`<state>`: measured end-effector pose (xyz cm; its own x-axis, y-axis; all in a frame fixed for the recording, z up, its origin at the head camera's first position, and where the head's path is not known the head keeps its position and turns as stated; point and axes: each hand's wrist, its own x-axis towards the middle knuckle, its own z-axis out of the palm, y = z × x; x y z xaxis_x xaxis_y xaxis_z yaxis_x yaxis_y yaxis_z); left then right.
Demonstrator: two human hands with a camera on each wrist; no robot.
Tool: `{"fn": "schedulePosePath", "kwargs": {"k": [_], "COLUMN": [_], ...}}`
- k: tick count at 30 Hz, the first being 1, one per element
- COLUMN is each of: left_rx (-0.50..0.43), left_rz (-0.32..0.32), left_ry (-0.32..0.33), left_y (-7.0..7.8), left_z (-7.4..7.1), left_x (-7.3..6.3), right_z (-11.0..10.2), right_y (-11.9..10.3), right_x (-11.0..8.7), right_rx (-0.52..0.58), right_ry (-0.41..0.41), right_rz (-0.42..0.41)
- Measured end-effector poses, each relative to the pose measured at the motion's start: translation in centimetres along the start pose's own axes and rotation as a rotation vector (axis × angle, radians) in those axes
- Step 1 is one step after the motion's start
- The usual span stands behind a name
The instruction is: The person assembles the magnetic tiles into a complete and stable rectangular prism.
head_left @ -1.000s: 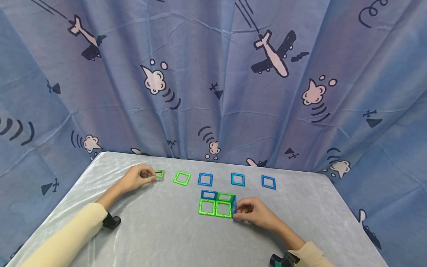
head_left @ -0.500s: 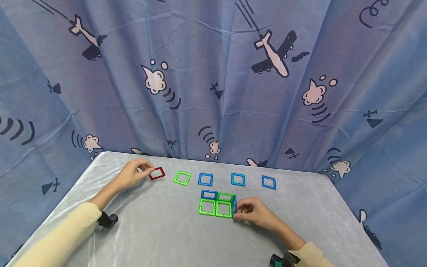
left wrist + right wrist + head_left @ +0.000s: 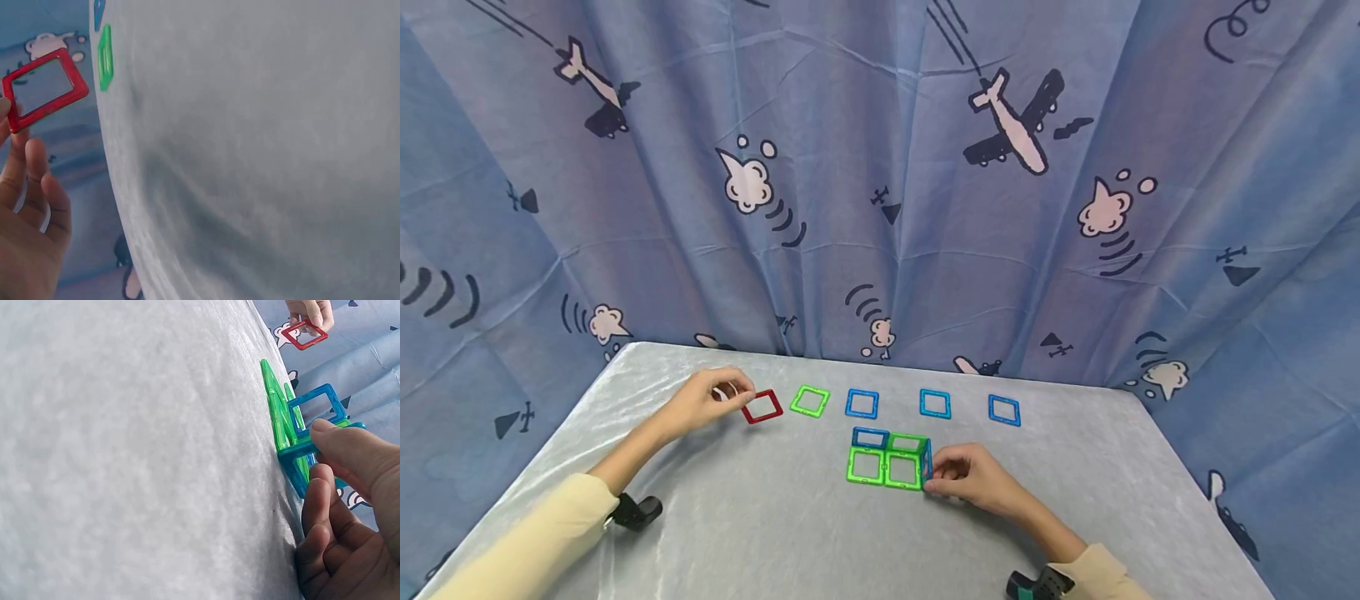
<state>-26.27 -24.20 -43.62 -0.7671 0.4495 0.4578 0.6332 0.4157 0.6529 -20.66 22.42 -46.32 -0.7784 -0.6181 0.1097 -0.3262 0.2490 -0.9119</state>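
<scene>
My left hand (image 3: 706, 402) pinches a red square magnetic tile (image 3: 777, 401) by one edge, at the far left of the table. In the left wrist view the red tile (image 3: 53, 107) is tilted, held clear of the cloth. At the table's middle, two green tiles (image 3: 902, 486) lie side by side. Behind them a blue tile (image 3: 870, 431) and a green tile (image 3: 907, 437) stand upright. My right hand (image 3: 973, 481) pinches another upright blue tile (image 3: 928, 458) at the right side of this build. In the right wrist view, thumb and fingers grip that blue tile (image 3: 292, 450).
A loose green tile (image 3: 809, 413) and three blue tiles, the left one (image 3: 862, 416), the middle one (image 3: 935, 416) and the right one (image 3: 1004, 422), lie in a row behind the build. A blue patterned curtain (image 3: 850, 208) hangs beyond the cloth-covered table (image 3: 775, 517).
At my left hand, a green edge showed with red a second ago; now only red shows. The left hand has carried the red tile right and slightly nearer. My right hand has stayed put.
</scene>
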Motion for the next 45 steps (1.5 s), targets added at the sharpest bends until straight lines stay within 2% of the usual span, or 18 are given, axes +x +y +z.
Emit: {"fn": "schedulePosePath", "kwargs": {"k": [10, 22, 34, 45], "left_rx": [-0.026, -0.112, -0.116, -0.171], "left_rz": [0.017, 0.048, 0.106, 0.144], "left_ry": [-0.045, -0.062, -0.081, -0.154], "left_y": [2.2, 2.9, 3.7, 4.9], "left_z": [1.2, 2.9, 5.6, 7.0], "left_x": [-0.3, -0.3, 0.3, 1.5], "right_z": [0.2, 0.2, 0.2, 0.1], "right_y": [0.1, 0.5, 0.4, 0.5], "right_x": [-0.1, -0.1, -0.1, -0.1], "right_rx": [0.002, -0.003, -0.008, 0.003], "right_ry": [0.006, 0.005, 0.001, 0.010], "right_rz": [0.020, 0.014, 0.008, 0.010]}}
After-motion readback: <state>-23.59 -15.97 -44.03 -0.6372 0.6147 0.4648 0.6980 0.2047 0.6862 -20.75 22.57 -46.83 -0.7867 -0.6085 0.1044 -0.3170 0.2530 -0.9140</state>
